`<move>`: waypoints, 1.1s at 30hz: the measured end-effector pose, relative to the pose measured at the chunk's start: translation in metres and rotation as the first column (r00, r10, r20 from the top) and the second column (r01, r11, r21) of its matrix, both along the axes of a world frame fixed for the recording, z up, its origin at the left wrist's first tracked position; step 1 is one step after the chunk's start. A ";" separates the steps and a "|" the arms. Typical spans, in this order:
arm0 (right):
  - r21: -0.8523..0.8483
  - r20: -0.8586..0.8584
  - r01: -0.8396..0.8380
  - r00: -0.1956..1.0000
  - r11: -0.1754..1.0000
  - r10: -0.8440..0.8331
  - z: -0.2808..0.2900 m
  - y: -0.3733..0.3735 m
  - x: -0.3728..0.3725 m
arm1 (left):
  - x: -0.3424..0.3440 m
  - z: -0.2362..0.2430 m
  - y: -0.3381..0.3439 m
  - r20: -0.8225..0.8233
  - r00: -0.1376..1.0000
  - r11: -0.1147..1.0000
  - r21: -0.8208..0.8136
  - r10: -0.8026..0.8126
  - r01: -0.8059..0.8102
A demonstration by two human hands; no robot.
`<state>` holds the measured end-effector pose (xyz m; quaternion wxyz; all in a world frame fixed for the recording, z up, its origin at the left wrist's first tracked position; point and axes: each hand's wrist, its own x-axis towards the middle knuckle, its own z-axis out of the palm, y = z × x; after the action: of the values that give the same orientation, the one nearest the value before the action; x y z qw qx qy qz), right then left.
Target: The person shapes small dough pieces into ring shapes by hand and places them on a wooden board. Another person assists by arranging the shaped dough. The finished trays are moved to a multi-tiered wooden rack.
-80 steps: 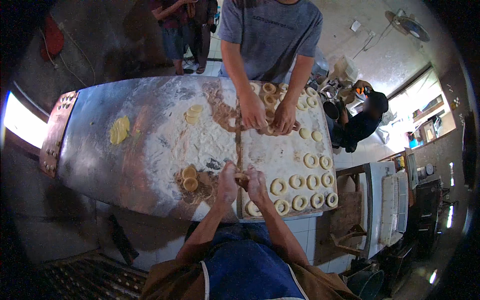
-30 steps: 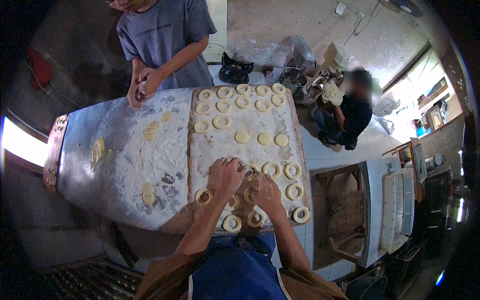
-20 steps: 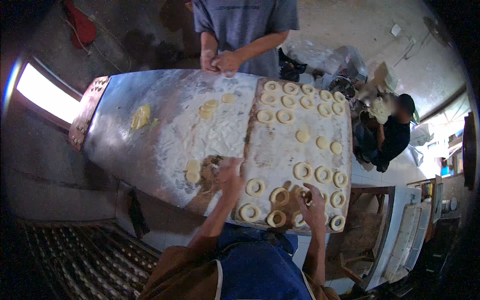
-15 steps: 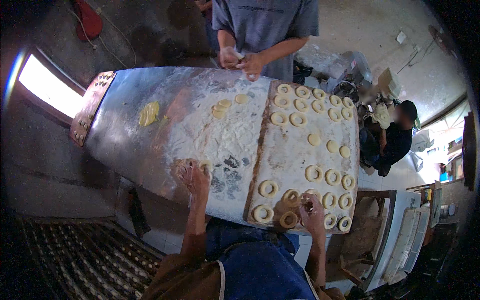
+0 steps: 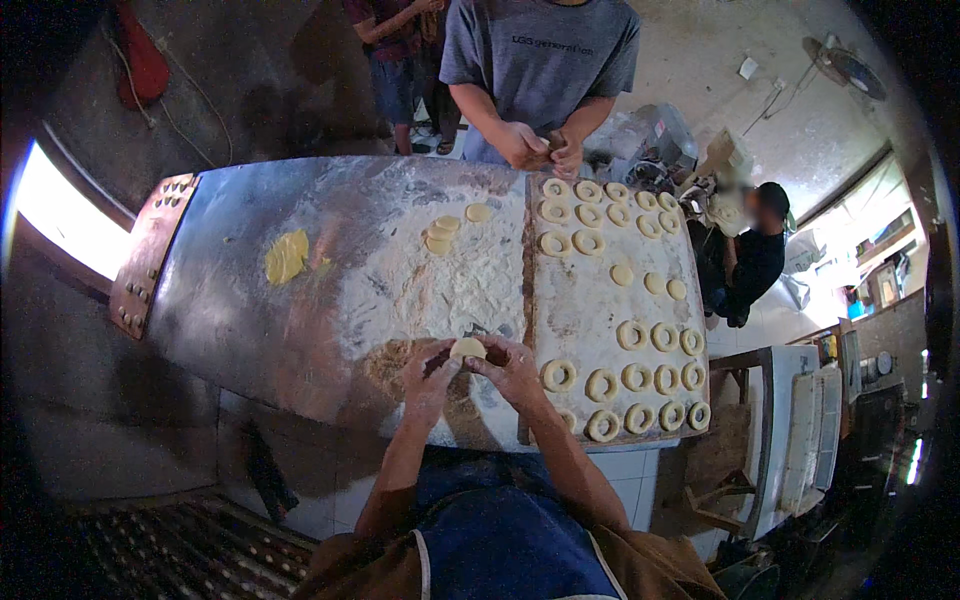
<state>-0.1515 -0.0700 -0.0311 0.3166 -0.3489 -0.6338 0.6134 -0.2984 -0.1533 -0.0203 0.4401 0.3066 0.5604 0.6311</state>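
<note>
Seen from the head camera, a round dough disc (image 5: 467,349) is held between a worker's bare hands over the floured near side of a table (image 5: 230,310), just left of a pale board (image 5: 580,315). The left hand (image 5: 428,375) and right hand (image 5: 508,368) both grasp it by opposite edges, thumbs toward the wearer, fingers curled around the far side.

The piece looks light and soft, likely to stretch, dent or tear under a hard pinch; flour probably keeps it more dry than sticky. The rim seems the best place to take hold, with a loose grip from both sides and little pressure on the middle.

Pale, matte dough rings (image 5: 591,386), plump and slightly uneven, sit in rows at the near and far ends of the board, with three flat rounds (image 5: 622,274) between them. More smooth, coin-shaped pieces (image 5: 440,236) lie partly overlapped in powdery flour (image 5: 420,300). Farther left, a glossy yellow lump (image 5: 287,257) with a ridged surface rests on the dull, streaked tabletop.

Across the table, a co-worker in a grey T-shirt (image 5: 540,70) brings both hands (image 5: 540,150) together; what they grip, if anything, is too small to tell.
</note>
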 end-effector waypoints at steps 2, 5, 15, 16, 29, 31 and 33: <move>0.010 0.100 0.016 0.995 1.000 -0.017 0.009 -0.007 -0.001 | 0.000 -0.003 -0.006 0.223 0.973 0.998 0.049 -0.051 0.042; 0.118 0.165 0.033 0.985 0.992 -0.052 0.011 -0.018 -0.005 | -0.009 -0.011 -0.012 0.121 0.982 0.988 -0.039 -0.144 0.149; 0.222 0.151 0.262 0.942 0.939 -0.298 0.064 -0.041 -0.021 | 0.006 -0.021 -0.003 -0.059 0.997 0.998 -0.029 -0.051 0.049; 0.256 0.166 0.240 0.943 0.937 -0.287 0.067 -0.041 -0.021 | 0.010 -0.031 -0.004 0.013 1.000 0.999 -0.031 0.012 -0.011; 0.197 0.204 0.243 0.938 0.950 -0.282 0.035 -0.016 0.014 | 0.036 -0.003 0.019 0.666 0.717 0.972 0.222 -0.206 0.073; -0.296 -0.326 0.263 0.876 0.918 -0.356 0.038 -0.023 0.022 | 0.045 -0.009 0.028 0.559 0.811 0.982 0.165 -0.173 0.096; -0.368 -0.073 0.326 0.923 0.871 -0.377 0.035 -0.019 0.028 | 0.056 -0.004 0.032 -0.286 0.956 0.983 0.146 -0.065 0.110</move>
<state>-0.1237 -0.0886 0.0040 0.4007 -0.4642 -0.4165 0.6712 -0.2423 -0.1212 -0.0244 0.3578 0.4519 0.5502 0.6042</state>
